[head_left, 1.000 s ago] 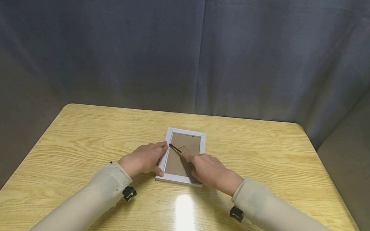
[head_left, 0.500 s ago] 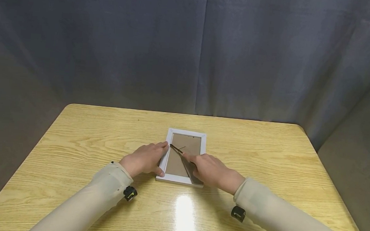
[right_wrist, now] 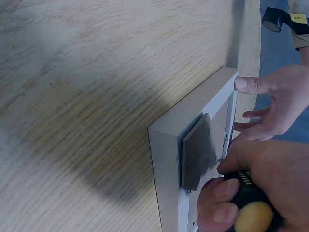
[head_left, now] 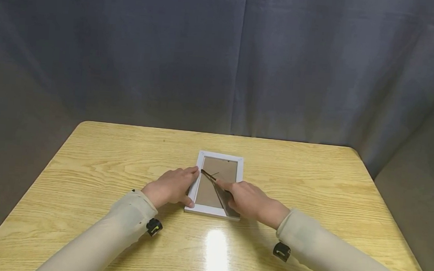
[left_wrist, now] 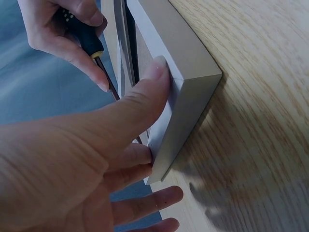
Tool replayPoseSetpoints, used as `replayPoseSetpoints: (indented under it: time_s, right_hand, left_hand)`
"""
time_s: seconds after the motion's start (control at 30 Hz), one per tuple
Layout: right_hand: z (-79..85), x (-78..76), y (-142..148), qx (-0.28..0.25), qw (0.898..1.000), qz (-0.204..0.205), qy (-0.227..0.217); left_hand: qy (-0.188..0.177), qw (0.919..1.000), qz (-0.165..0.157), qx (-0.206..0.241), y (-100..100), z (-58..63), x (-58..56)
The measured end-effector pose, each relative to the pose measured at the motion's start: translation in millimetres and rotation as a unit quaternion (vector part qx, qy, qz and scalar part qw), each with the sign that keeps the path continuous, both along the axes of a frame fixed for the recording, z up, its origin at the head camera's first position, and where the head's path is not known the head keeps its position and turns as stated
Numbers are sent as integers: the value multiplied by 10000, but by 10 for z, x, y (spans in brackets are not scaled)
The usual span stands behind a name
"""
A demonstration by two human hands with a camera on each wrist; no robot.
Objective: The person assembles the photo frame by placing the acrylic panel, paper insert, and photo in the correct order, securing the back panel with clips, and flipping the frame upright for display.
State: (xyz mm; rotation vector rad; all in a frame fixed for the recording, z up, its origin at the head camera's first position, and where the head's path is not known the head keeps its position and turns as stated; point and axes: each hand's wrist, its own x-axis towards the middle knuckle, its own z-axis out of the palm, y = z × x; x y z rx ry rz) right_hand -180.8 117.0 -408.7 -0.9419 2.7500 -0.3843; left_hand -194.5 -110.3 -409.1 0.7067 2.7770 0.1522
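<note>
A white picture frame (head_left: 211, 211) lies back side up on the table, its brown backing board (head_left: 218, 165) showing. My left hand (head_left: 173, 186) presses on the frame's left side, thumb near the front corner and fingers spread along the side. In my right hand (head_left: 248, 200) is a screwdriver (head_left: 208, 175), gripped by its black handle (left_wrist: 84, 34) with a yellow end. The screwdriver's shaft slants left across the backing, its tip at the frame's left inner edge. Close by the right hand, a grey-brown flap (right_wrist: 199, 153), seemingly the frame's stand, tilts up from the back.
The wood-grain table (head_left: 117, 162) extends around the frame on all sides. A dark grey curtain (head_left: 169, 56) hangs behind it and at both sides. Black camera mounts (head_left: 154, 227) sit on both wrists. Bright glare lies on the table in front of the frame.
Both hands, the frame and the screwdriver keep the same arrangement. Everything shifts very slightly to the right in the head view, along with the curtain seam.
</note>
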Motion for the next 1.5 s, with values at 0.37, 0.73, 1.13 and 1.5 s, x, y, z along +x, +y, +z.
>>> replayPoseSetpoints:
  time_s: [0.37,0.73,1.13,1.5]
  right_hand:
    - [-10,-2,22,-2,10000,8,74]
    - [-14,8,15,107,9999,-52,69]
    - [-1,-4,26,141,9999,37,57]
    - [3,-18,28,183,9997,-87,-108]
  left_hand:
    - [-2,10000,4,8,15,18,7]
    - [-36,10000,21,-25,14,26,9]
    - [-24,10000,26,-4,5,34,21]
    - [-18,10000,29,-8,8,30,21]
